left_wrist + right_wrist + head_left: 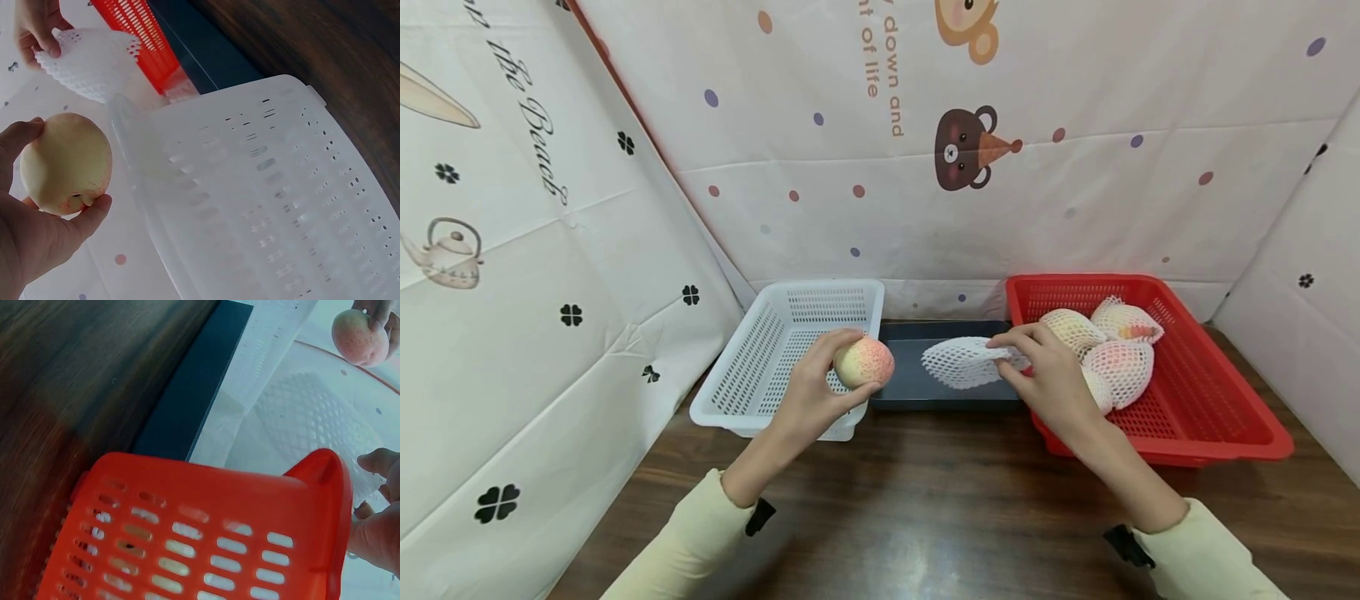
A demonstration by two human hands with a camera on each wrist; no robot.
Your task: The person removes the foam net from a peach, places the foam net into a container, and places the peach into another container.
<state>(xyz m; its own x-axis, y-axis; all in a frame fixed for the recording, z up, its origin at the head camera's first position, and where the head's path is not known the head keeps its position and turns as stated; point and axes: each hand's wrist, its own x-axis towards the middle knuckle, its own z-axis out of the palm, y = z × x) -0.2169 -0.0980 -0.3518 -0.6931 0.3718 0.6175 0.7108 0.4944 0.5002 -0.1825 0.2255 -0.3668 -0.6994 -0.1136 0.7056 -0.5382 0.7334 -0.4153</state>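
Presently, my L hand [805,392] grasps a pink-and-yellow peach [867,363] btwn thumb & fingers; per head view, the peach is held up by the R edge of the white basket [741,362]; my R hand [1056,379] pinches a white foam net [962,363] near one end, thumb against fingers; net extends toward the peach, above the dark tray [906,354], w/ a gap btwn peach & net; said tray sits btwn the white basket & the red basket [1198,396]; in the latter, L side, 4 netted fruits [1120,367] lie bunched together; baskets & tray stand on a dark wood table [910,483]; printed white sheet [820,221] behind, w/ dots & a bear's head; my sleeves [700,525] pale yellow.
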